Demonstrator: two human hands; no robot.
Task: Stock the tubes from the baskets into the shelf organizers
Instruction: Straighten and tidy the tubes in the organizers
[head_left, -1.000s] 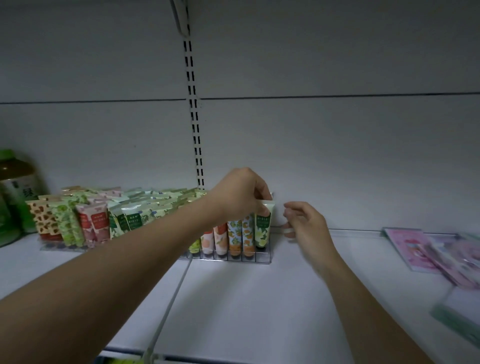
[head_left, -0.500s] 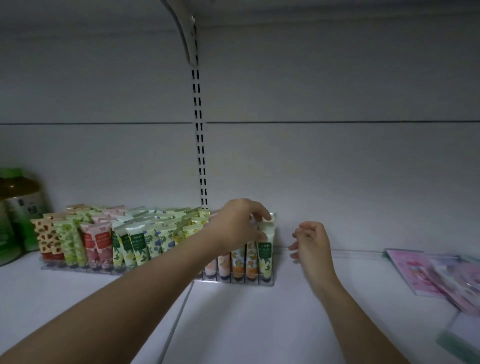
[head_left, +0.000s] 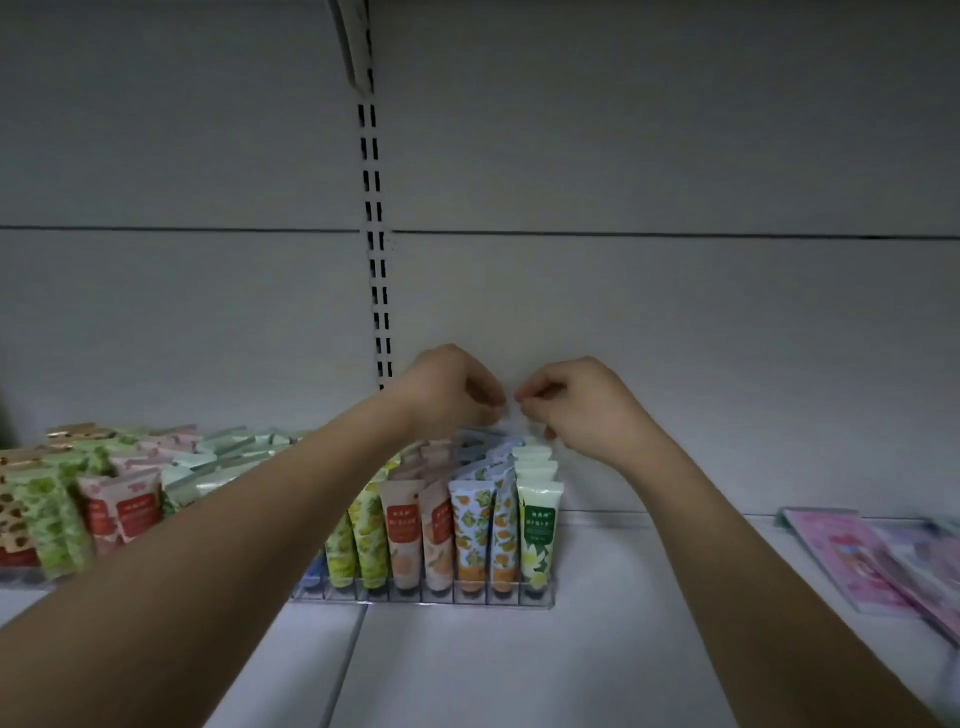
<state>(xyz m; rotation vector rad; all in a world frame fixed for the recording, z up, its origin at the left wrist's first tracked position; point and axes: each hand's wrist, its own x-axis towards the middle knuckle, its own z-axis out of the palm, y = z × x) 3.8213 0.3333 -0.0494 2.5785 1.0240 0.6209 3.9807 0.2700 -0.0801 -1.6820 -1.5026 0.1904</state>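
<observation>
At back of the clear organizer (head_left: 423, 597), left hand (head_left: 447, 395) and right hand (head_left: 576, 405) curl over tube (head_left: 538, 525) tops; grasp unclear. Tubes light, squashy: pinch crimped end.

Left grip (head_left: 457, 395), right grip (head_left: 576, 402) — fingers curled

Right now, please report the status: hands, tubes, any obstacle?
Both hands, left hand and right hand, at back of rightmost row of tubes in organizer. Grip unclear. No obstacle seen.
</observation>
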